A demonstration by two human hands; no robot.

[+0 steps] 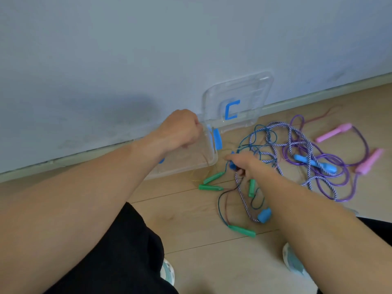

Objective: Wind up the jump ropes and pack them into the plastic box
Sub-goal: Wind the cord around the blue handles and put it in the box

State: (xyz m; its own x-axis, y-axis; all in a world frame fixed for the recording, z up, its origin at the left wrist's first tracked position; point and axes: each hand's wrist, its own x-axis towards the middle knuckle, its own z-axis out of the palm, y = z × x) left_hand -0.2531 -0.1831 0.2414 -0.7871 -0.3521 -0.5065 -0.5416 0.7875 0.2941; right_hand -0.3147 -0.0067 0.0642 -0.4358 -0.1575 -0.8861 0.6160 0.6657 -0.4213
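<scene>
At the centre of the frame a clear plastic box (191,158) lies on the wooden floor (212,262) against the wall (127,49), its lid (237,100) standing open and leaning back on the wall. The left hand (180,128) grips the box's far rim with curled fingers. Just right of the box, the right hand (241,164) reaches into a tangle of jump ropes (297,149) and seems to pinch a blue handle (232,165), though its fingers are partly hidden. Green handles (212,179) lie beside the box; pink handles (333,132) lie at the right edge, well apart from it.
</scene>
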